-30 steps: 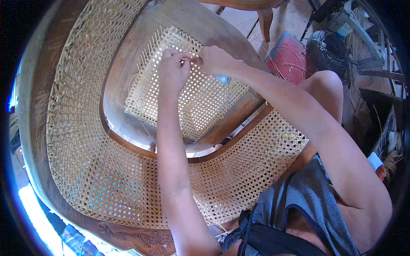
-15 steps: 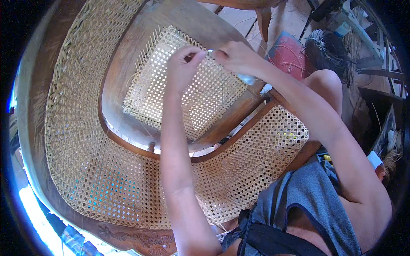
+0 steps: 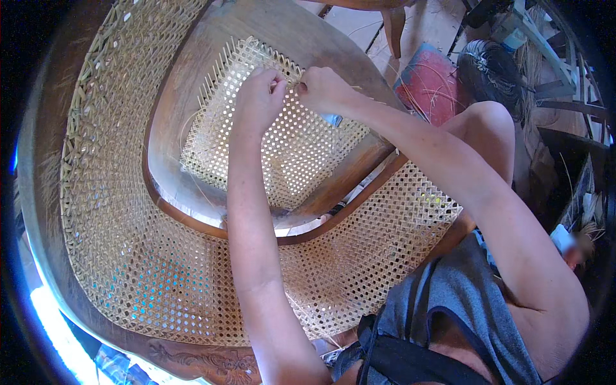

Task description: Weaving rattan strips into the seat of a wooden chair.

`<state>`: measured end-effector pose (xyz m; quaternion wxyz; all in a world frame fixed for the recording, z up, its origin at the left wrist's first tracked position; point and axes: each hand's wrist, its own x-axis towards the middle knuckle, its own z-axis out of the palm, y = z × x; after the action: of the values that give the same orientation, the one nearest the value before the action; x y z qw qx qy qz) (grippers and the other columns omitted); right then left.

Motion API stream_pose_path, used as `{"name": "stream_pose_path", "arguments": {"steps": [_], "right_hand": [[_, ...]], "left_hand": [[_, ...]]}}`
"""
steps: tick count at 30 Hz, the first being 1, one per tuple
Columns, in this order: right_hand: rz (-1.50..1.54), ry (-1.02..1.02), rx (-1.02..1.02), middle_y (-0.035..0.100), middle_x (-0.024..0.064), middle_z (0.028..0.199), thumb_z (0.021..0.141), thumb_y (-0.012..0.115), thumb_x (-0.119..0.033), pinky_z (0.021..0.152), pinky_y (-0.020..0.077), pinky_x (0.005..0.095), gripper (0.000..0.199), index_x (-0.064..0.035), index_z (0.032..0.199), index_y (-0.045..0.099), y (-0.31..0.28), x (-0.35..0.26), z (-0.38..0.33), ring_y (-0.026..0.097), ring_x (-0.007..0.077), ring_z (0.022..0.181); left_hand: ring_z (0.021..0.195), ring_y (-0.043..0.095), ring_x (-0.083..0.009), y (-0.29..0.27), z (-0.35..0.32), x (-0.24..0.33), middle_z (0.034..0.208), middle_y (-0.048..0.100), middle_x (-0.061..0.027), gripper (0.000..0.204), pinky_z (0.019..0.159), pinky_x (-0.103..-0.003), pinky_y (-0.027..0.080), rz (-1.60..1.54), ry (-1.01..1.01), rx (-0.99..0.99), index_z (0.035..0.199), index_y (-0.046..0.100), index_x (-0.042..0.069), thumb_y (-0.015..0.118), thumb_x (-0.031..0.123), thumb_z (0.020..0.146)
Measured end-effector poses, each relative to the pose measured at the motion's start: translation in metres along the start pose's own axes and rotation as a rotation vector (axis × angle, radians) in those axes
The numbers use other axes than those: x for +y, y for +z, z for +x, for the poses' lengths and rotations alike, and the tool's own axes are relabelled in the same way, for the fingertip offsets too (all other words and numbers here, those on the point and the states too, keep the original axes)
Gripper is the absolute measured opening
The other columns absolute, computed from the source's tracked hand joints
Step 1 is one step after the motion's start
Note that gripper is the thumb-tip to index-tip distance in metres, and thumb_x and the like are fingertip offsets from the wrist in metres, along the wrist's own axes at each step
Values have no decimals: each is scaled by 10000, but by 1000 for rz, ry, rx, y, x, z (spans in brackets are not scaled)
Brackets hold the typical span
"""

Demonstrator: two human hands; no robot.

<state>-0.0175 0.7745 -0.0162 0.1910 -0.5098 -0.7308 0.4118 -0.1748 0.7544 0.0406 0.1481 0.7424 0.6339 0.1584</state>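
A woven cane seat panel lies in a wide wooden chair frame, with loose cane ends standing up along its upper left edge. Above the panel's far part, my left hand is closed, its fingertips curled together; what they pinch is too small to make out. Just right of it, my right hand is closed too. From under its palm sticks out a slim object with a shiny pale blue end, its other end hidden by the fingers.
The chair's curved cane backrest wraps round the left and near side, with a carved wooden rail. Beyond my right knee are a red object with loose strands, a dark coiled bundle and wooden pieces.
Both hands have come closer together and lower over the panel, the right one moving left. The blue-ended object has swung left with it. The view has shifted slightly.
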Motion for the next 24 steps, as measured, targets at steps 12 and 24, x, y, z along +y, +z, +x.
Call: {"name": "stream_pose_path", "arguments": {"steps": [12, 24], "right_hand": [[-188, 72, -108, 688, 250, 904, 928, 511, -336, 816, 544, 468, 406, 24, 908, 698, -40, 29, -28, 689, 392, 874], [-91, -49, -181, 669, 283, 865, 853, 589, -267, 810, 541, 478, 334, 50, 860, 691, -28, 19, -18, 674, 422, 863]], "left_hand": [[739, 676, -258, 28, -21, 11, 921, 660, -138, 200, 669, -374, 545, -11, -102, 185, 1028, 719, 102, 679, 110, 833], [599, 636, -92, 28, -9, 12, 728, 688, -47, 130, 537, -216, 493, -766, -463, 76, 893, 699, -13, 689, 117, 886]]}}
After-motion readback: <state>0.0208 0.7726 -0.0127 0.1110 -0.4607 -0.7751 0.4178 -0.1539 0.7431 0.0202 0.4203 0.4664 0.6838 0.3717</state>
